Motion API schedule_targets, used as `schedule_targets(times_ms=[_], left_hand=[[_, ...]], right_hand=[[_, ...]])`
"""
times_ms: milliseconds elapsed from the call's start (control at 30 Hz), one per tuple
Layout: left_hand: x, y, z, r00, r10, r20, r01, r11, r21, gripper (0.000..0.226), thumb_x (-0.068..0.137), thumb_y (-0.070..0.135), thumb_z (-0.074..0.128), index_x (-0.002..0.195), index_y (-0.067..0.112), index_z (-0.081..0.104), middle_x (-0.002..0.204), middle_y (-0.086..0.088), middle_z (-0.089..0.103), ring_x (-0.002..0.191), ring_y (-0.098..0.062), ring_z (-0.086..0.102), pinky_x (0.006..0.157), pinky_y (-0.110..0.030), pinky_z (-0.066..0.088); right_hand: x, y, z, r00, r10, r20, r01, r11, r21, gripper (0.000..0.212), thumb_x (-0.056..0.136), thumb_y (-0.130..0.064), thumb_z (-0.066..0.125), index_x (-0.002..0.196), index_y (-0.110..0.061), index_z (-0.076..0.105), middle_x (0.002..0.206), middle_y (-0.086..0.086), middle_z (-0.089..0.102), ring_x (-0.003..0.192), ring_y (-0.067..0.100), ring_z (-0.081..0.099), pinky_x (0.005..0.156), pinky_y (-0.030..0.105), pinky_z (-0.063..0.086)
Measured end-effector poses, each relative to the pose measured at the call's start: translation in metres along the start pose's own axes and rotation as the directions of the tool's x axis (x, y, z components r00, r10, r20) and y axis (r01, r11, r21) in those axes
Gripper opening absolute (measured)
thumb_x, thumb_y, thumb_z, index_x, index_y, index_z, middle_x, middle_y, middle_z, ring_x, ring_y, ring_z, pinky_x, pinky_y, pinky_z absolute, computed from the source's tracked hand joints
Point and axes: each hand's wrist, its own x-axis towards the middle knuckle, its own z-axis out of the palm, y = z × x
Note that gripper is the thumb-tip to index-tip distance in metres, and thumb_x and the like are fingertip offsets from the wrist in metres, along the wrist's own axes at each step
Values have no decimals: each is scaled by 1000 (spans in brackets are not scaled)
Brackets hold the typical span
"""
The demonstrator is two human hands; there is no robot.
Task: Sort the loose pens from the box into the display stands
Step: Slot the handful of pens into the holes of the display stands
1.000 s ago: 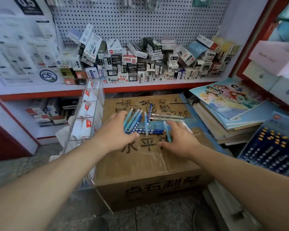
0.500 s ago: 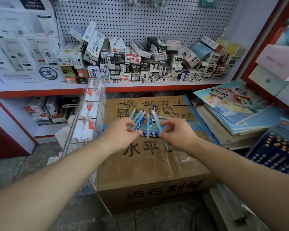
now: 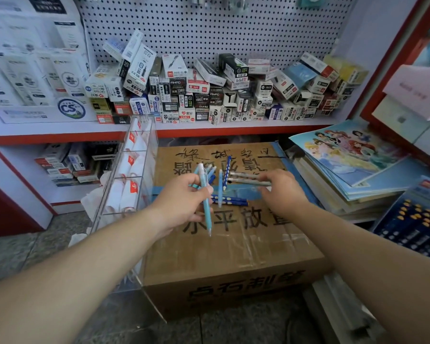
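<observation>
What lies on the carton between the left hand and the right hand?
Head view: a light-blue pen and dark-blue dotted pens lie on the carton between the left hand and right hand.

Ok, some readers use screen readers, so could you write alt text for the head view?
A person's left hand grips a light blue plastic pen above a brown cardboard box strewn with loose blue pens, while the right hand reaches for two grey pens. A clear acrylic display stand sits left of the box.

One cardboard box, one clear stand, two grey pens
</observation>
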Motion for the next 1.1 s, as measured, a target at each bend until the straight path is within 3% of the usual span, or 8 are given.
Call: schedule_targets(times_ms=[133,333,600,733,833,933,1100], left_hand=[[0,-2,0,1000,15,9,-15,1000,9,14,103,24,59,112,14,62,103,-16,71,83,-24,77,76,-49,64],[2,-6,-2,999,33,10,-34,999,40,13,104,28,55,109,18,60,92,-11,76,81,-22,77,78,-50,64],[-3,-5,0,997,67,35,-69,994,85,14,103,26,58,114,18,58,93,-7,76,82,-19,77,77,-48,64],[-3,-7,-1,995,82,51,-87,991,97,17,100,17,63,116,18,57,93,-7,77,84,-16,76,76,-43,64],[-1,-7,0,996,71,51,-73,996,46,27,97,12,66,123,16,58,94,-6,77,86,-15,77,70,-34,63],[3,-6,2,998,38,40,-36,998,-53,36,95,13,70,129,9,60,105,-7,77,91,-14,76,72,-34,62],[3,-3,5,999,-29,24,34,971,-235,15,96,11,67,110,6,71,107,-11,77,92,-20,77,67,-28,61]], right_hand=[[14,10,7,1000,25,10,-24,996,-89,33,100,-29,59,132,-22,61,126,4,57,127,24,41,107,45,44],[21,4,11,997,35,68,-19,975,-220,34,100,-39,59,132,-26,62,130,4,53,129,25,41,102,42,43],[14,2,7,992,63,106,-34,967,-252,17,97,-37,65,110,-27,70,124,4,57,121,24,48,100,39,44],[5,-8,-3,995,42,96,-42,999,-8,9,96,-34,67,97,-26,70,96,-3,69,82,12,63,70,33,59],[-14,-35,-11,995,-38,90,9,951,308,8,94,-29,71,89,-23,72,81,-2,69,62,5,60,49,17,48],[-33,-57,-14,977,-124,173,18,857,515,10,88,-28,78,90,-19,74,81,4,74,63,9,66,58,22,57],[-45,-69,-8,972,-159,175,32,822,568,17,82,-30,84,89,-20,72,82,9,75,71,23,70,68,39,59]])
